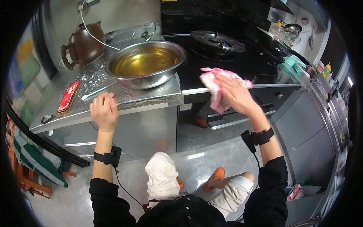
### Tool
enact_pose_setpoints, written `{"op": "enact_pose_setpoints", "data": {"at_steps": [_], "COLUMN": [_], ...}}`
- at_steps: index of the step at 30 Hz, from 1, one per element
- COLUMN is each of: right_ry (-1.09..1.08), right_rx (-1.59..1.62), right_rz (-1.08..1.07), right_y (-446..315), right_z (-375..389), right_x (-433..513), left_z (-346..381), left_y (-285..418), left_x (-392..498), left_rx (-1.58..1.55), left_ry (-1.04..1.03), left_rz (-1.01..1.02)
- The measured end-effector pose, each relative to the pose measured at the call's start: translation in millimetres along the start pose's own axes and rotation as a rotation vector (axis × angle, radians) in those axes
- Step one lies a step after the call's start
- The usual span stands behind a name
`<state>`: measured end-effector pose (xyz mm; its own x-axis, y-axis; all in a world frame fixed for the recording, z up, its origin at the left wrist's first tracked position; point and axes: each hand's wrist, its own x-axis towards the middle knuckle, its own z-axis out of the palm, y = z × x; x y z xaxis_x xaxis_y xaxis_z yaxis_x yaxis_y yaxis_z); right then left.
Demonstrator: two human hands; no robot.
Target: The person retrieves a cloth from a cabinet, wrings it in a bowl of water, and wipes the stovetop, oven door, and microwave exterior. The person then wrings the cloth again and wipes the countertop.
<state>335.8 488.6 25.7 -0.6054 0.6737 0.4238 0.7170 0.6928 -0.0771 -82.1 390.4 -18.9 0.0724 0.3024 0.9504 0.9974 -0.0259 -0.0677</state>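
A pink and white cloth point(217, 90) lies under my right hand point(234, 92), over the front edge of the black glass cooktop point(187, 68); part of it hangs down. My left hand point(105, 110) is curled at the front edge of the metallic-covered counter point(141, 96), and whether it holds anything cannot be told. Behind it, a stainless steel basin point(153, 82) with yellowish liquid stands near the cooktop. A white cable point(97, 90) runs between the basin and my left hand. A phone in a red case point(68, 95) lies to the left, near white crumbs.
A brown teapot-shaped pot point(88, 44) and a glass lid point(144, 31) stand at the back left. A gas burner point(218, 41) is behind the cloth. At right, a black frying pan point(273, 41) has its handle pointing forward. Below, a drawer point(244, 119) sticks out.
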Motion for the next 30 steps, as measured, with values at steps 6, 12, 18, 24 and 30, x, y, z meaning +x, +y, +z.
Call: {"op": "enact_pose_setpoints", "data": {"at_steps": [6, 12, 18, 24, 30], "right_ry": [-0.037, -0.137, -0.198, -0.017, 0.757], "right_rx": [-0.123, -0.129, -0.077, -0.101, -0.038], "right_rz": [0.332, 0.422, 0.418, 0.279, -0.024], "right_y": [68, 62, 8, -50, -88], "right_z": [-7, 6, 9, 30, 70], "right_x": [-2, 23, 48, 59, 50], "left_z": [1, 3, 5, 4, 3], "left_y": [0, 2, 2, 2, 2], "left_x": [0, 1, -1, -1, -1], "left_rx": [-0.005, 0.015, 0.029, 0.031, 0.016], "left_ry": [-0.001, 0.022, 0.025, 0.016, 0.001], "left_rz": [-0.01, -0.016, -0.023, -0.016, -0.012]}}
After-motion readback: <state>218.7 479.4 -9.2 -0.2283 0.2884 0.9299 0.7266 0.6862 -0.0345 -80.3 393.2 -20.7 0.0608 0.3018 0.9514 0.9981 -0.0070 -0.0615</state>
